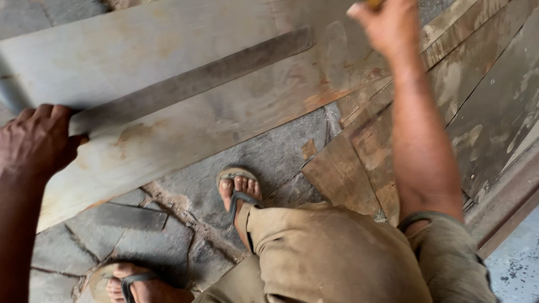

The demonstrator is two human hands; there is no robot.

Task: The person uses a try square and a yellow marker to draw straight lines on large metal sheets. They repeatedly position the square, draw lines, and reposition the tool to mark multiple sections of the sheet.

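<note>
A large pale plywood sheet (pixel 185 120) is seen from above, lying low over a floor of grey stone slabs (pixel 168 235). Across the sheet a long, flat, dark straightedge (pixel 191 84) is laid, its long axis running diagonally from the lower left of the view up towards the upper right; the far end points to the upper right and stops short of the right hand. The near end of the straightedge is pressed down under the left hand (pixel 36 140), which is closed over it at the left edge of the view, fingers curled on top. The right hand (pixel 387 25) is raised at the top of the view, closed around a small yellowish object (pixel 373 3) of which only a tip is shown; what it is cannot be told. Below and to the right of the sheet, darker, stained wooden boards (pixel 483 95) are stacked at an angle. Two feet in sandals (pixel 238 188) are planted on the stone floor, and bent knees in khaki trousers (pixel 337 258) fill the lower middle of the view.
</note>
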